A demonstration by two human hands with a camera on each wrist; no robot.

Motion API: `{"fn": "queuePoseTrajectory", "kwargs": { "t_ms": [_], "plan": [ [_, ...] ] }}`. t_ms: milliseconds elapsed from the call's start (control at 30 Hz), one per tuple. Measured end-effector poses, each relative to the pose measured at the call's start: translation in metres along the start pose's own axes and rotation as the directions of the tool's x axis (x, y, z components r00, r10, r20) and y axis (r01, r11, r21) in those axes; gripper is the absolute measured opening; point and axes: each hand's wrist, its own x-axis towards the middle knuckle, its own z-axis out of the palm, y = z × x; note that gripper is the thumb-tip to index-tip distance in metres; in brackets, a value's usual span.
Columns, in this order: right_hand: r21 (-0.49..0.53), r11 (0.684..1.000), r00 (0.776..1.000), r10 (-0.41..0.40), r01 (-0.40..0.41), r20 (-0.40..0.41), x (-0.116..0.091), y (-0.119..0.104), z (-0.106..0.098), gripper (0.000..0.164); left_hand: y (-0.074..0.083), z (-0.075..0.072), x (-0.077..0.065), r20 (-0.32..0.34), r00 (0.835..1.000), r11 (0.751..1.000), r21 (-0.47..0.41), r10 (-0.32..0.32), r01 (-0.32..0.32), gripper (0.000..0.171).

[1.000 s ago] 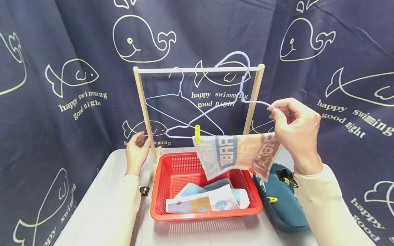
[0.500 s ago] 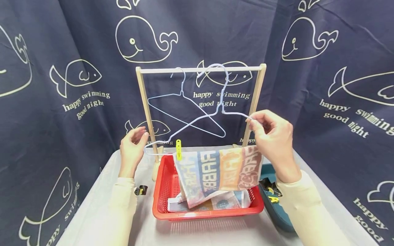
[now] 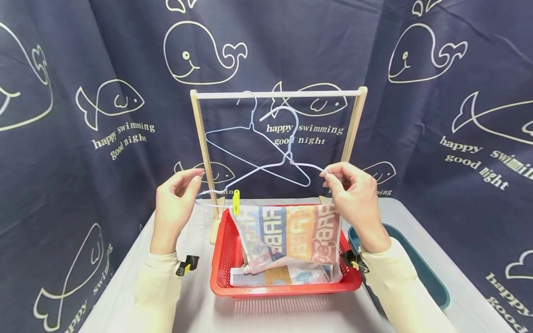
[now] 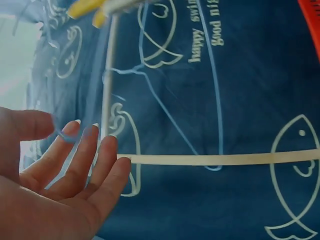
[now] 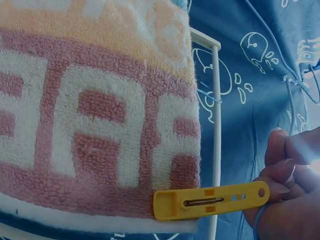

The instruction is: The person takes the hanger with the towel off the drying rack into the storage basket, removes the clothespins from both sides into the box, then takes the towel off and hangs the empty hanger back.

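Observation:
My right hand [image 3: 354,203] pinches the right arm of a light-blue clothes hanger [image 3: 290,147]. A small striped terry towel [image 3: 291,236] hangs from the hanger's lower bar. One yellow clothespin [image 3: 236,202] clips the towel's left corner. In the right wrist view another yellow clothespin [image 5: 210,202] grips the other corner, beside my fingers. My left hand [image 3: 175,203] is at the hanger's left end, fingers spread and relaxed. The left wrist view shows that end [image 4: 65,135] blurred between thumb and fingers; whether they touch it is unclear.
A wooden rack [image 3: 316,94] stands behind, with a second blue hanger [image 3: 229,129] on its bar. Below the towel sits a red basket [image 3: 285,290] holding folded cloths [image 3: 276,276]. A teal tray [image 3: 429,277] lies at the right, partly behind my right forearm.
My right hand has moved left and down with the hanger and towel, bringing the hanger's left end to my left hand. The hook now appears below the rack bar.

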Motion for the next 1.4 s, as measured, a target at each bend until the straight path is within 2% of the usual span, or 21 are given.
{"fn": "queuePoseTrajectory", "kwargs": {
  "t_ms": [233,433,633,800,900,1133,1400],
  "plan": [
    [0.052,0.998,0.999,0.026,-0.028,0.046,-0.005,0.006,0.009,0.009,0.020,0.010,-0.014,0.027,0.994,0.984,0.139,0.107,-0.110,0.025],
    [0.074,0.995,0.995,0.057,-0.063,0.084,-0.011,0.012,0.016,0.006,0.025,0.022,-0.023,0.086,0.978,0.962,0.185,0.188,-0.201,0.028],
    [0.085,0.991,0.988,0.090,-0.102,0.128,-0.016,0.017,0.021,0.002,0.022,0.029,-0.029,0.120,0.977,0.963,0.187,0.174,-0.194,0.027],
    [0.097,0.989,0.987,0.100,-0.113,0.129,-0.018,0.020,0.024,0.007,0.022,0.032,-0.032,0.156,0.977,0.963,0.201,0.148,-0.178,0.023],
    [0.097,0.988,0.986,0.105,-0.118,0.131,-0.019,0.022,0.024,0.004,0.023,0.033,-0.034,0.179,0.973,0.958,0.219,0.145,-0.183,0.021],
    [0.085,0.989,0.985,0.113,-0.125,0.133,-0.023,0.025,0.026,0.004,0.020,0.037,-0.035,0.184,0.970,0.951,0.236,0.156,-0.198,0.019],
    [0.074,0.990,0.985,0.106,-0.117,0.136,-0.025,0.028,0.028,0.009,0.017,0.038,-0.034,0.197,0.971,0.950,0.253,0.133,-0.182,0.014]
  ]
}}
